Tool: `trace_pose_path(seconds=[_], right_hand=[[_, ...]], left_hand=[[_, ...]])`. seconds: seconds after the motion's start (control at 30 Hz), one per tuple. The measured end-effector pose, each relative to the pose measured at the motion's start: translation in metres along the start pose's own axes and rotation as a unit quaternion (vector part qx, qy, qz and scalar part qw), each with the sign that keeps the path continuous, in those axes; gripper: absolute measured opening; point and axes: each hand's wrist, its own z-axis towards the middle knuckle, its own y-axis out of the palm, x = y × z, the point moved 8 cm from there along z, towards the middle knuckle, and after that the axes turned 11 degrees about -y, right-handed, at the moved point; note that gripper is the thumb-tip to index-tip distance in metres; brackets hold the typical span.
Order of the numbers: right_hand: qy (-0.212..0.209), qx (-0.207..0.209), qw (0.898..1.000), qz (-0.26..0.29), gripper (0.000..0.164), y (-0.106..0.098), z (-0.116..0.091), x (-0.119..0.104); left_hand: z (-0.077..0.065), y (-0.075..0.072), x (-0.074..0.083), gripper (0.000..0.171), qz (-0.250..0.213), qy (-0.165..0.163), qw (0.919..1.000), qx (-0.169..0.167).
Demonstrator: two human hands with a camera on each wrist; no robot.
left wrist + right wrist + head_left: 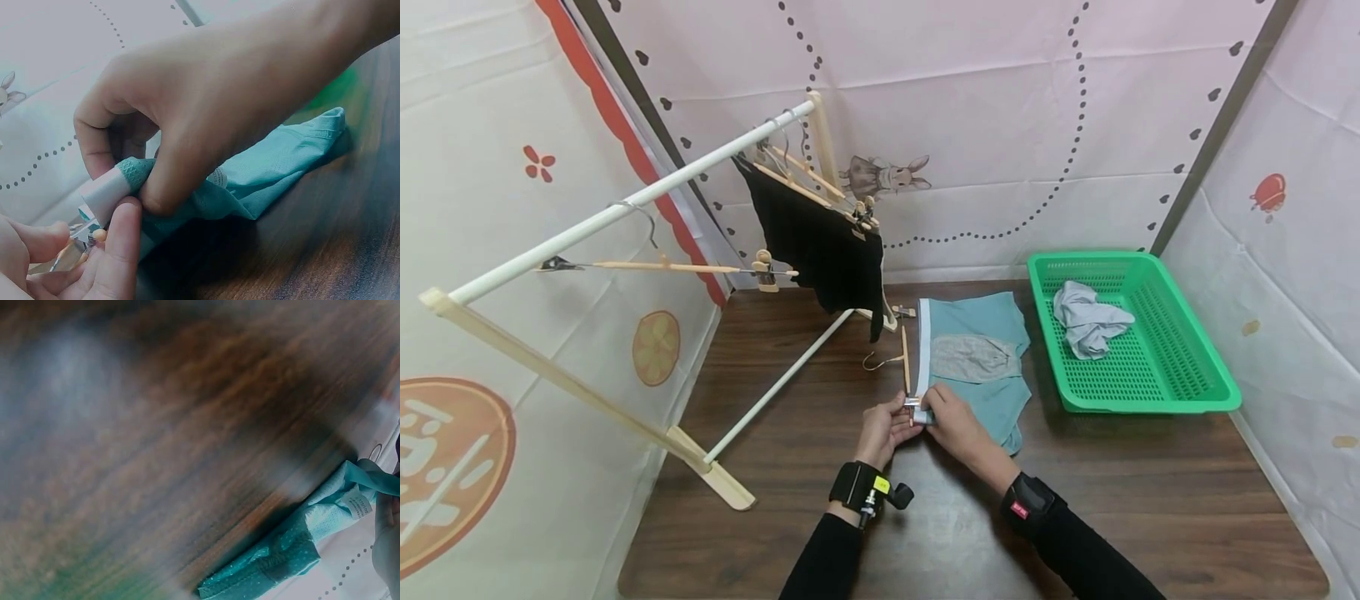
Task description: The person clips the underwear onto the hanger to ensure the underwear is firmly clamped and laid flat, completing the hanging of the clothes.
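Observation:
Teal boxer briefs (981, 315) with a white waistband and a grey front panel lie on the wooden table. Along the waistband lies a wooden clip hanger (906, 360), its hook pointing left. My left hand (882, 431) pinches the hanger's near clip (84, 232) between thumb and fingers. Beside it, my right hand (958, 423) pinches the near end of the waistband (105, 195), which meets the clip's metal jaws. Whether the cloth sits inside the clip cannot be told. In the right wrist view, the briefs (284, 553) show a white label, and only the hand's edge appears.
On the left stands a drying rack with a white bar (625, 208). Black clothing (820, 233) hangs on it, with a bare clip hanger (662, 266) nearer me. A green basket (1195, 350) at the right holds a crumpled grey cloth (1086, 321). Printed fabric walls surround the table.

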Motion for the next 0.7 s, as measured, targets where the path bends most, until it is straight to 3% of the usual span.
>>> trace_pose_path(seconds=[0.2, 0.43, 0.7], right_hand=[[0.023, -0.035, 0.999, 0.006, 0.04, 0.005, -0.003, 0.003], [0.122, -0.077, 0.988, -0.049, 0.05, 0.0, -0.025, 0.023], [0.161, -0.149, 0.97, -0.101, 0.032, -0.017, -0.054, 0.037]], left_hand=[[0.0, 0.0, -0.002, 0.039, 0.012, -0.001, 0.9999, -0.012], [-0.001, -0.001, 0.001, 0.048, 0.022, 0.006, 0.9995, -0.023], [-0.006, -0.008, 0.0, 0.049, 0.068, 0.008, 0.9976, -0.015]])
